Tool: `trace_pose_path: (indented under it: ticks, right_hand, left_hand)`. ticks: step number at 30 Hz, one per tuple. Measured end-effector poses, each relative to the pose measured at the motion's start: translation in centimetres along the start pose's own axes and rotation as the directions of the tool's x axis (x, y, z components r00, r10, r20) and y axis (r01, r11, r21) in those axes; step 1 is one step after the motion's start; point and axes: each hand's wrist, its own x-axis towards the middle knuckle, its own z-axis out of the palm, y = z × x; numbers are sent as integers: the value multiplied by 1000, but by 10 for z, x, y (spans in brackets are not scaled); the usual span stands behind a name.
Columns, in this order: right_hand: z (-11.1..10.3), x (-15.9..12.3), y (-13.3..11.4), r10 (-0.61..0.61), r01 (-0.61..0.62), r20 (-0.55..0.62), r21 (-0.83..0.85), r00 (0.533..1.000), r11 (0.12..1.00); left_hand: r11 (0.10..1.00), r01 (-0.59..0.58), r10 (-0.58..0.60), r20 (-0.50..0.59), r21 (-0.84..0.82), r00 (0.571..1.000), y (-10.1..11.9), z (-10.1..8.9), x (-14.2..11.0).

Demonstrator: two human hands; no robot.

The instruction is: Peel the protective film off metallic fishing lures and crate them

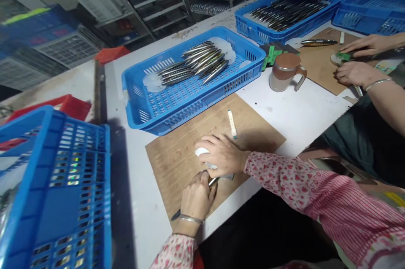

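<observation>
My left hand [196, 198] is closed around a slim, shiny fishing lure [213, 181], low on the brown cardboard sheet [171, 159]. A dark tip of it pokes out near my wrist; the palm covers its middle. Right beside it, my right hand [224, 156] curls over a white pad [201, 151], pressing close to the lure's end. Whether the pad touches the lure is hidden by my fingers. A small grey flat piece [228, 176] shows under my right hand. Above that hand, a pale stick with green ends [232, 124] lies on the cardboard.
Behind the cardboard, a blue basket [190, 114] holds several shiny lures [198, 63]. A brown-lidded mug [284, 73] stands beside green-and-black blocks [274, 55]. Another blue crate [79, 168] is at left. At right, a co-worker's hands [360, 73] work over another board.
</observation>
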Motion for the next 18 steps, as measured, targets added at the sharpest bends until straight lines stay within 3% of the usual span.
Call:
trace_pose_path:
  ticks: [2, 5, 11, 16, 18]
  right_hand:
    - [-2, -4, 6, 11, -11, 15, 6, 1000, 1000]
    - [-5, -7, 9, 124, -124, 7, 4, 992, 992]
    - [10, 8, -22, 189, -189, -55, 22, 980, 982]
    - [3, -7, -2, 334, -331, -90, 42, 938, 943]
    - [4, -5, -6, 347, -346, -98, 25, 933, 938]
  left_hand:
    - [1000, -11, 11, 1, -11, 1000, 0, 0, 0]
    - [999, -30, 29, -18, -11, 999, 0, 0, -1]
    - [995, 20, -19, -8, 95, 1000, -1, 4, -3]
    - [999, -26, 28, -79, 31, 996, -3, 7, -4]
    - [998, -27, 32, -83, 61, 996, -3, 8, -4]
